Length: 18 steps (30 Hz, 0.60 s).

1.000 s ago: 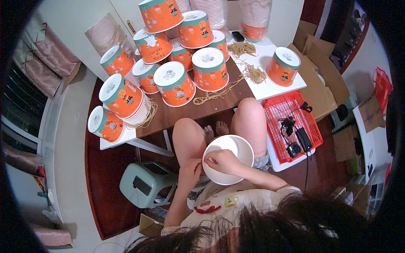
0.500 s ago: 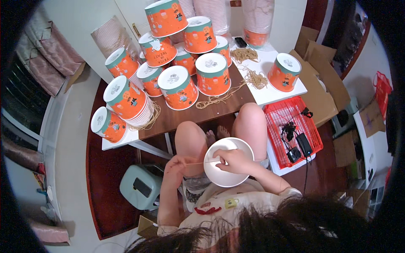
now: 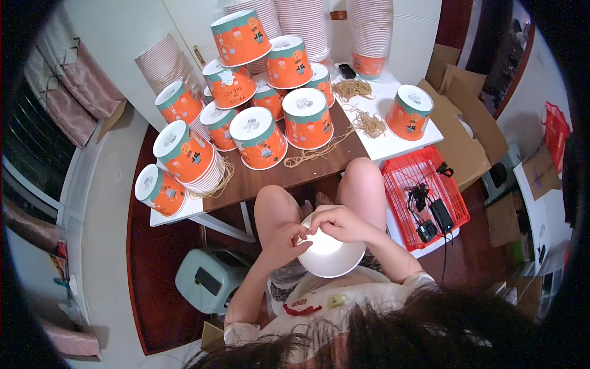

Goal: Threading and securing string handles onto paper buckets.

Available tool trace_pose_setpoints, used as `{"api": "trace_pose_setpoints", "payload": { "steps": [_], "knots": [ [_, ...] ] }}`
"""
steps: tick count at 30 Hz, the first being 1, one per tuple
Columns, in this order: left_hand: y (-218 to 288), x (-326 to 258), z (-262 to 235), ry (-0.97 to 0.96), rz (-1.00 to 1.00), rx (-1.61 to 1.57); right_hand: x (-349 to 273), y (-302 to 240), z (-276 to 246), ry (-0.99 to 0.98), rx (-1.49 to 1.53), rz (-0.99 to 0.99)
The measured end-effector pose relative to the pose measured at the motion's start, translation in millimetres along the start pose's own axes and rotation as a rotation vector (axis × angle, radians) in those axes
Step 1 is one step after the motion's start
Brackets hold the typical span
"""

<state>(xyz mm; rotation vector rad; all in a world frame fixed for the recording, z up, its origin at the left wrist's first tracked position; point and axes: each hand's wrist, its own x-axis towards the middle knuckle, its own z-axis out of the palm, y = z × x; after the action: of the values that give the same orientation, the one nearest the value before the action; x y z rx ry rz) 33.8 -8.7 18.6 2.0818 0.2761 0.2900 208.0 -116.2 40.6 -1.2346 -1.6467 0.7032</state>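
A white paper bucket (image 3: 332, 255) rests on my lap with its open mouth facing up. My left hand (image 3: 287, 237) grips its left rim. My right hand (image 3: 337, 222) curls over the far rim, fingers bent onto the edge. Both hands touch near the rim's far-left side. On the brown table (image 3: 270, 179) beyond my knees stand several orange and teal paper buckets (image 3: 257, 138), upside down and partly stacked. Tan string (image 3: 367, 123) lies loose on the table among them.
A lone orange bucket (image 3: 408, 112) stands on the white table part at right. A red basket (image 3: 421, 194) with black cables sits by my right knee. A pale green stool (image 3: 206, 280) is at lower left. Tall cup stacks (image 3: 370, 31) and cardboard boxes (image 3: 458, 132) stand behind.
The view has shifted a little, and the bucket sits lower on my lap. My right hand moved from inside the bucket onto its far rim, and my left hand came up to meet it.
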Motion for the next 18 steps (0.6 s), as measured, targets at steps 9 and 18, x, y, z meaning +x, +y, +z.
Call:
{"api": "trace_pose_setpoints", "payload": {
  "steps": [9, 18],
  "knots": [
    [7.7, -2.6, -10.6, -0.073, -0.306, -0.264, -3.9, 3.0, 19.6, 0.021, -0.379, -0.064],
    [-6.4, -9.7, -14.4, 0.120, -0.289, -0.487, -8.5, -7.0, 32.4, 0.271, -0.512, -0.069]
  ]
}}
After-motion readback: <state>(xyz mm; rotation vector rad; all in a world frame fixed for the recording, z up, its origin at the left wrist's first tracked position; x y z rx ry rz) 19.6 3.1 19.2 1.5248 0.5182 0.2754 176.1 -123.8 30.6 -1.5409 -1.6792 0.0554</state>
